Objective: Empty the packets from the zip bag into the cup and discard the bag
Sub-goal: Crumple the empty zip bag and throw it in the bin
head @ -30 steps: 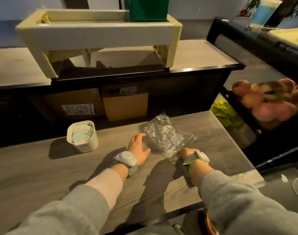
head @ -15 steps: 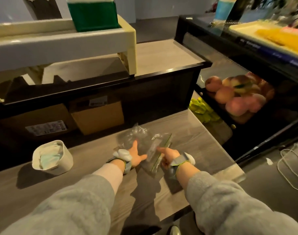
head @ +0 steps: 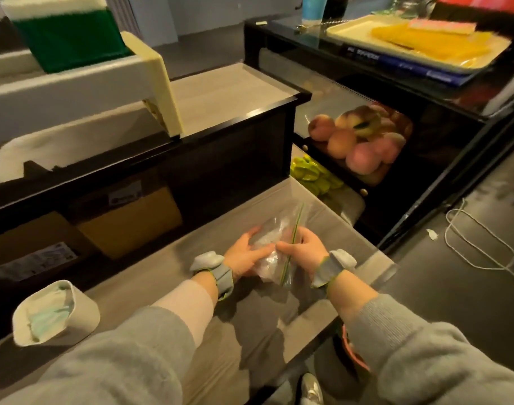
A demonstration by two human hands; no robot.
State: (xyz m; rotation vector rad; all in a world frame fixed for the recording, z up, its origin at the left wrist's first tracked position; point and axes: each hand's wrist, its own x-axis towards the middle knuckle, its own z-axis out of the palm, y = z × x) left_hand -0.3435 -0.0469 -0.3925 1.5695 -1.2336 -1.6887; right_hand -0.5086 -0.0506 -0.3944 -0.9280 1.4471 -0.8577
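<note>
1. Both hands are up on the clear zip bag, holding it between them just above the wooden counter, toward its right end.
2. The left hand cups the crumpled body of the bag from the left, fingers curled around the far side and thumb laid across the plastic toward the other hand.
3. The right hand grips the bag beside the green zip strip, fingers folded in on the plastic and thumb pointing left, nearly meeting the left thumb.
4. The zip strip runs steeply up and down past the right hand's fingers.
5. I cannot tell whether the bag has anything in it.
6. The white cup sits at the counter's left end, well apart from the hands, with pale green packets showing inside.
</note>
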